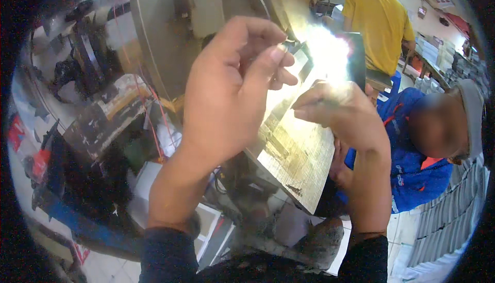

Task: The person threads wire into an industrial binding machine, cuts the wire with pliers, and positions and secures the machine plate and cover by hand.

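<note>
My left hand (227, 87) is raised in the middle of the view. Its thumb and fingertips are pinched, and whatever they hold is too small to make out. Lower and to the right, my right hand (345, 112) has its fingers curled together in a pinch, slightly blurred; its contents are hidden too. Both hands are above a pale, grainy work surface (304, 164), next to a large beige machine (165, 30). A dark flat rectangular thing (356, 58) stands beside a glaring white light (330, 51), which washes out the area past my fingertips.
A person in a blue jacket (417, 185) and grey cap sits close on the right. Another person in a yellow shirt (379, 27) stands farther back. Stacked grey sheets (448, 221) lie at the right. Red cords (149, 112) hang at the left beside a worn dark machine part (98, 128).
</note>
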A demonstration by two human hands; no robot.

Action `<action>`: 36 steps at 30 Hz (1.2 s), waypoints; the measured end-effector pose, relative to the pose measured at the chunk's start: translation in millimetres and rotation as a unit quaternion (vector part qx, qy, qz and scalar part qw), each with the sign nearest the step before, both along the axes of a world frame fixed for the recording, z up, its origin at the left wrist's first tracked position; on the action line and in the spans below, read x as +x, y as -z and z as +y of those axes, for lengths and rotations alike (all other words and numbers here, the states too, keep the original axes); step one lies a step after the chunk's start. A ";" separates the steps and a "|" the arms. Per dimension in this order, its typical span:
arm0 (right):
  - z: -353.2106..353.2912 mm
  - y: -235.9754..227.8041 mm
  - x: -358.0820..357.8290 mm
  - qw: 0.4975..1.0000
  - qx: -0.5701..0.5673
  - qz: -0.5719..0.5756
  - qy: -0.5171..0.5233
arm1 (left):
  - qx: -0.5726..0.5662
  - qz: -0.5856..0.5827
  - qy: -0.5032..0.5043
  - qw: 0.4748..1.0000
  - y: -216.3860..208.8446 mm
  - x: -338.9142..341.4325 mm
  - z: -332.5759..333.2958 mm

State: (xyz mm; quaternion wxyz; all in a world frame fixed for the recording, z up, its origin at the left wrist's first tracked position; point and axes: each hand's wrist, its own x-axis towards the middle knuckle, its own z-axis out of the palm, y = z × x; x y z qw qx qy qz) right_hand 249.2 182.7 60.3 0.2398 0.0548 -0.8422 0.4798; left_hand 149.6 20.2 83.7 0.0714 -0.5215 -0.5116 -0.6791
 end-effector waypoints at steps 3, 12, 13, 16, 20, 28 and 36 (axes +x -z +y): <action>3.2 0.7 -1.4 0.995 0.089 0.032 -0.009 | 0.017 0.005 0.015 1.000 3.5 -0.7 4.3; -14.0 15.5 11.3 0.996 -0.081 0.039 0.016 | 0.030 0.111 -0.047 0.992 14.3 -18.3 0.4; -17.4 15.6 8.3 0.996 -0.054 0.046 0.052 | 0.033 0.114 -0.044 0.992 14.4 -18.6 -0.6; -26.3 16.9 -3.7 0.988 0.019 0.072 0.133 | 0.095 0.150 -0.061 0.982 12.8 -20.5 0.3; -8.0 16.3 -36.5 0.910 0.258 0.204 0.252 | 0.161 0.250 -0.126 0.947 12.3 -28.2 -0.2; -1.5 37.5 -81.5 0.799 0.337 0.386 0.313 | 0.118 0.231 -0.118 0.959 21.7 -24.1 -4.8; 8.0 41.9 -78.6 0.809 0.347 0.354 0.316 | 0.086 0.203 -0.110 0.969 21.6 -14.1 -1.2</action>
